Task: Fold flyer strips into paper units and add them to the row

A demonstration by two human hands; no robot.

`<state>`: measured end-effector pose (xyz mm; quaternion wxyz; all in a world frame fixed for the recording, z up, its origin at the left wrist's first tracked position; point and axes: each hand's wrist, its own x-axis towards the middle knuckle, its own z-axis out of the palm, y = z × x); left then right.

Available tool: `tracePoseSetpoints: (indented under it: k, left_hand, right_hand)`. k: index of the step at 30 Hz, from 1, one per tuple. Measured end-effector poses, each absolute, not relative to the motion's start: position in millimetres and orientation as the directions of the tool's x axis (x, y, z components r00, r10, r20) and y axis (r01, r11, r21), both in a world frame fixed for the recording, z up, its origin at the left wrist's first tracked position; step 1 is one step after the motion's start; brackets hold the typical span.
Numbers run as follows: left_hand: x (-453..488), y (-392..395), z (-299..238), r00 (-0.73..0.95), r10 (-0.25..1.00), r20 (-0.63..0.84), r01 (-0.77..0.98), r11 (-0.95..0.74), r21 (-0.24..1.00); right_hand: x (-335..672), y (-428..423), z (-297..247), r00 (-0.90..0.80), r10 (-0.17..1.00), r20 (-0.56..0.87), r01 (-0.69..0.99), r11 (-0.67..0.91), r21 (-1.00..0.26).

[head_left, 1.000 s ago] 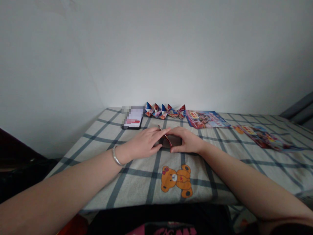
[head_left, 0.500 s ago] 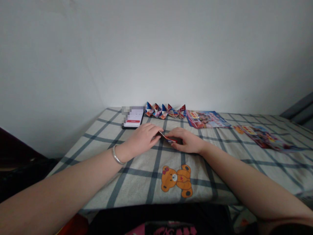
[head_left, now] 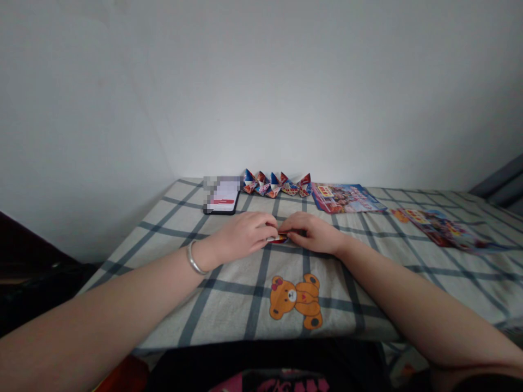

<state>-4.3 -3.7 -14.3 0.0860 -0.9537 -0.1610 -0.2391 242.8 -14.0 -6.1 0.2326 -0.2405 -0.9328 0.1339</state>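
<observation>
Between my two hands, low over the table, is a small piece of folded printed paper [head_left: 278,238], red, white and yellow where it shows. My left hand [head_left: 249,234] has its fingers closed on the paper's left side; a silver bangle circles that wrist. From the other side my right hand [head_left: 308,232] pinches the paper with thumb and fingers. Most of the paper is hidden under the fingers. Just beyond the hands stands a row of several folded paper shapes [head_left: 274,186] with pointed corners, in blue, red and white print.
A phone [head_left: 224,197] with a lit screen lies at the back left. Colourful printed sheets [head_left: 347,198] lie at the back right, with more printed sheets [head_left: 445,228] farther right. A checked tablecloth [head_left: 229,310] with a bear print covers the table, which meets a pale wall [head_left: 261,87].
The paper has turned to lie flatter and more level. My left hand has come down and slightly nearer, its fingers now more curled over the paper. My right hand has barely moved.
</observation>
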Motion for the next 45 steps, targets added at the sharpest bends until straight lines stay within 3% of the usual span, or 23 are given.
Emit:
tracePoseSetpoints:
  k: [5,10,16,21,27,45]
  left_hand:
    - [-4.0,-4.9,-13.3,0.861,0.281,0.423,0.339,-0.938,-0.068]
    - [-4.5,-3.3,-15.8,0.838,0.293,0.460,0.344,-0.939,-0.028]
    - [-3.6,-1.5,-19.2,0.797,0.353,0.489,0.368,-0.927,0.070]
    - [-1.5,-3.1,-16.8,0.742,0.454,0.492,0.447,-0.883,0.140]
    - [-1.8,-2.2,-17.1,0.691,0.537,0.484,0.495,-0.839,0.225]
    - [-3.6,-6.4,-18.4,0.808,0.437,0.396,0.485,-0.874,-0.025]
  right_hand:
    - [242.8,-12.5,-6.5,-0.772,0.512,0.378,0.388,0.849,-0.358]
    - [244.0,-13.6,-9.3,-0.738,0.549,0.392,0.439,0.832,-0.338]
    - [245.0,-16.0,-13.1,-0.558,0.672,0.486,0.603,0.731,-0.319]
    - [245.7,-14.2,-12.2,-0.617,0.588,0.523,0.576,0.790,-0.208]
    - [243.4,-13.8,-13.5,-0.607,0.595,0.527,0.630,0.764,-0.137]
    - [242.4,-13.5,-11.4,-0.634,0.624,0.456,0.650,0.750,-0.122]
